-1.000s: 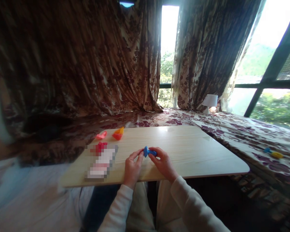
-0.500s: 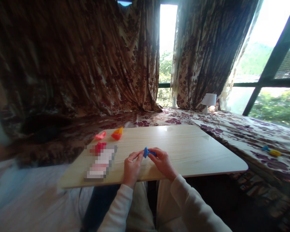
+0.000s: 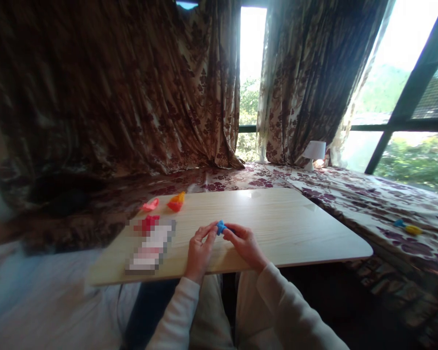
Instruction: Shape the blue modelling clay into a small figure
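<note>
A small blue piece [image 3: 221, 227] with pointed edges is held between my two hands just above the table's near side; its exact kind is too small to make out. My left hand [image 3: 200, 247] pinches its left side between thumb and fingertips. From the right, my right hand [image 3: 245, 243] grips it, its fingers curled over and hiding that end. The light wood-grain table [image 3: 277, 233] lies beneath both hands.
On the table's left are a pink piece [image 3: 150, 204], an orange and yellow piece [image 3: 176, 201], a crimson piece [image 3: 150, 223] and a pixelated rectangular object [image 3: 150, 250]. Beyond, a white lamp [image 3: 314, 154] and a blue and yellow item [image 3: 411, 229] rest on flowered fabric.
The blue piece has turned in my fingers: its part sticking out toward the right hand no longer shows, and a broader, lighter face does. Both hands stay nearly in place.
</note>
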`<state>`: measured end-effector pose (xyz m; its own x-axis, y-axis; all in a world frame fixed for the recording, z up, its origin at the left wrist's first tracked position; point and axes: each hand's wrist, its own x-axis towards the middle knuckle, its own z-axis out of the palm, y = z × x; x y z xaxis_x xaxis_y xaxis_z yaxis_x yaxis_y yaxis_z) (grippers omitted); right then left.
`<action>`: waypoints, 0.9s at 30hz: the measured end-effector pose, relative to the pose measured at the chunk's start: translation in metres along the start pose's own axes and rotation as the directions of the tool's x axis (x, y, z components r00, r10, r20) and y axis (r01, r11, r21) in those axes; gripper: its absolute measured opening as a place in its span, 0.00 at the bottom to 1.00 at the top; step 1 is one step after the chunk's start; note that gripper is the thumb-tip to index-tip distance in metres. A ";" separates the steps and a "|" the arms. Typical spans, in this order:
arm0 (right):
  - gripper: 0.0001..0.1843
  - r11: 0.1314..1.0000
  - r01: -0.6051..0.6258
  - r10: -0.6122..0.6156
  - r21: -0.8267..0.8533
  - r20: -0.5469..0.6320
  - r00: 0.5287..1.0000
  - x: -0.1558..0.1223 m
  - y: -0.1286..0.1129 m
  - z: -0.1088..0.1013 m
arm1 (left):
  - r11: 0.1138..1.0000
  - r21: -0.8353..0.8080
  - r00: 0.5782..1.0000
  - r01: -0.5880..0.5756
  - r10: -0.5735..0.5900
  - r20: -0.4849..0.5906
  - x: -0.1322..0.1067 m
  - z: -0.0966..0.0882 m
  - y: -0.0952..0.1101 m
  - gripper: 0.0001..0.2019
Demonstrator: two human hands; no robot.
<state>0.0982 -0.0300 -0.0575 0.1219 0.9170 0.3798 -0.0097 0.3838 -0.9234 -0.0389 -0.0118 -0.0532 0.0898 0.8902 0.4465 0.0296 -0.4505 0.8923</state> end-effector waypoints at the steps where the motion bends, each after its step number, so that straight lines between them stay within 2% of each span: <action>1: 0.20 1.000 -0.005 0.005 0.001 0.001 1.000 0.000 -0.001 0.000 | 1.000 -0.010 1.000 -0.002 0.002 -0.004 0.000 0.000 -0.001 0.14; 11: 0.21 0.999 -0.018 0.019 -0.026 0.008 1.000 0.000 -0.001 0.000 | 0.997 0.059 0.996 -0.039 0.044 -0.075 -0.001 0.003 0.001 0.13; 19: 0.17 0.993 0.047 -0.041 -0.110 0.053 0.998 -0.001 -0.004 0.000 | 0.996 0.079 0.997 -0.047 0.052 -0.057 -0.002 0.005 0.003 0.13; 23: 0.18 0.995 0.015 -0.011 -0.101 0.043 0.999 -0.001 -0.006 0.000 | 0.998 0.048 0.996 -0.032 0.035 -0.077 -0.002 0.004 0.003 0.15; 27: 0.18 0.998 -0.007 0.009 -0.065 0.034 0.999 -0.001 -0.007 -0.001 | 1.000 -0.004 1.000 -0.023 0.022 -0.018 -0.003 0.001 0.002 0.15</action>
<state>0.0988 -0.0341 -0.0511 0.0880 0.9235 0.3734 0.0537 0.3699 -0.9275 -0.0379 -0.0154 -0.0527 0.0725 0.8810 0.4676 0.0234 -0.4702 0.8823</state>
